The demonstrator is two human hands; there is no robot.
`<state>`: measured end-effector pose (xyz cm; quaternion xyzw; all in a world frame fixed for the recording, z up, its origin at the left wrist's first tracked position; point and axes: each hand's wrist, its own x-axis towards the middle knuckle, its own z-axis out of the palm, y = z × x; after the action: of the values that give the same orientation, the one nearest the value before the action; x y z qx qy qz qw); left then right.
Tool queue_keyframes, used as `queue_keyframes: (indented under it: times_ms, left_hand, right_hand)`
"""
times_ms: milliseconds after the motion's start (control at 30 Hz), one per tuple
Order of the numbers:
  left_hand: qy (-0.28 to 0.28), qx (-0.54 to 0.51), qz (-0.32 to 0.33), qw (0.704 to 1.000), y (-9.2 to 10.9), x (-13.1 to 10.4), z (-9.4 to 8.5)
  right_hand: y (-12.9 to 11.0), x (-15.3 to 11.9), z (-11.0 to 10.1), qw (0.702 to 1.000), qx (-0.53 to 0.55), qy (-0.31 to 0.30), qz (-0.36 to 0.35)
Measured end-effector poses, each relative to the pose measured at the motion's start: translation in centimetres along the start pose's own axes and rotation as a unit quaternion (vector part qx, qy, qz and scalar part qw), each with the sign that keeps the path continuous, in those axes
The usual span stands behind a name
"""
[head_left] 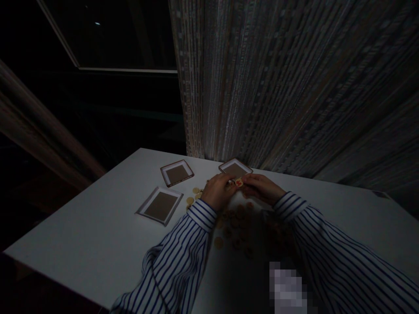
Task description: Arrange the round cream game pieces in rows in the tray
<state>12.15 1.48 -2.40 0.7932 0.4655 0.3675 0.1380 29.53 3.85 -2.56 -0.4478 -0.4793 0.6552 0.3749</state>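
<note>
A round wooden xiangqi piece [239, 182] with a red character faces up between my two hands, over the far part of the white table. The fingertips of my right hand [263, 189] pinch its right side. My left hand [216, 191] is curled just to the left, its fingers close to the piece; what lies inside them is hidden. Below the hands, in shadow, several more round pieces [237, 218] lie loose. Pale blank discs [190, 200] are scattered beside my left wrist, some partly covered by it.
On the table [81, 235], a brown-rimmed frame or tray [177, 173] and a grey-rimmed one [159, 205] lie left of the hands. Another frame [235, 167] sits just behind them. A string curtain [225, 87] hangs at the table's back edge. The room is dim.
</note>
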Motion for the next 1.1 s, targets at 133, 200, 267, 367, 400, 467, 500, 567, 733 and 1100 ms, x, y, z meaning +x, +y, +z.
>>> queue_keyframes:
  times_ms: [133, 200, 267, 367, 400, 467, 500, 567, 733, 1100]
  left_hand:
    - [-0.009, 0.001, 0.014, 1.0, 0.3, 0.0, 0.1]
    - [-0.011, 0.0, 0.017, 1.0, 0.4, -0.1, 0.1]
    - [-0.014, -0.002, 0.015, 1.0, 0.4, -0.1, 0.2]
    - [-0.017, -0.009, 0.007, 1.0, 0.4, -0.2, 0.3]
    - [-0.018, -0.012, 0.005, 1.0, 0.4, -0.2, 0.3]
    - [-0.026, -0.014, -0.003, 1.0, 0.3, -0.2, 0.4]
    - [-0.034, -0.012, -0.009, 0.999, 0.2, -0.2, 0.4]
    - [-0.059, 0.0, -0.022, 0.998, 0.1, -0.2, 0.5]
    - [-0.119, 0.059, -0.016, 0.991, -0.6, -0.3, 1.6]
    - [-0.199, 0.197, 0.031, 0.96, -0.9, -0.7, 3.0]
  right_hand:
    - [-0.2, -0.4, 0.3, 1.0, 0.005, 0.005, 0.013]
    - [-0.2, -0.5, 0.5, 1.0, 0.003, 0.002, 0.01]
    - [-0.2, -0.5, 0.6, 1.0, -0.001, -0.002, 0.005]
    - [-0.2, -0.6, 0.6, 1.0, -0.021, -0.002, -0.003]
    - [-0.2, -0.7, 0.5, 0.999, -0.032, 0.003, -0.007]
    - [-0.5, -0.9, 0.1, 0.998, -0.055, 0.019, -0.016]
    - [-0.7, -1.0, -0.2, 0.997, -0.067, 0.029, -0.02]
    - [-1.1, -1.3, -1.1, 0.995, -0.088, 0.044, -0.026]
    - [-1.5, -2.0, -3.2, 0.986, -0.128, 0.099, -0.027]
    - [-0.8, -3.0, -4.0, 0.974, -0.2, 0.11, -0.006]
